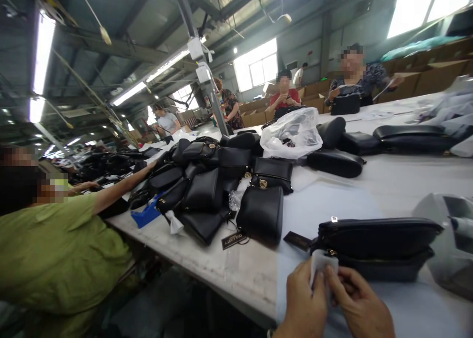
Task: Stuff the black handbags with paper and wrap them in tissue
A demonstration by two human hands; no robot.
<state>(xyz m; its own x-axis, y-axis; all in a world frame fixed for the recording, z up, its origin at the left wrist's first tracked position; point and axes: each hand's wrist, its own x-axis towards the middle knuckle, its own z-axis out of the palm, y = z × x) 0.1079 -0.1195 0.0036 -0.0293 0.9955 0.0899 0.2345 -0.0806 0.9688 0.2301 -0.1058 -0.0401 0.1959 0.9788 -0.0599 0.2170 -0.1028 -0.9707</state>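
My left hand [303, 303] and my right hand [360, 303] meet at the table's near edge, both pinching a small white piece of paper or cloth [322, 262] between thumbs and fingers. Just beyond them lies a long black zip bag [377, 239] on its side, with a dark tag [296, 240] at its left end. The white piece touches the bag's lower left corner.
A heap of black bags [218, 185] fills the white table [369, 185] to the left. A clear plastic bag [291, 131] lies behind. A person in green [59, 249] reaches into the heap. Other people sit across. A grey-white object [449, 239] stands at right.
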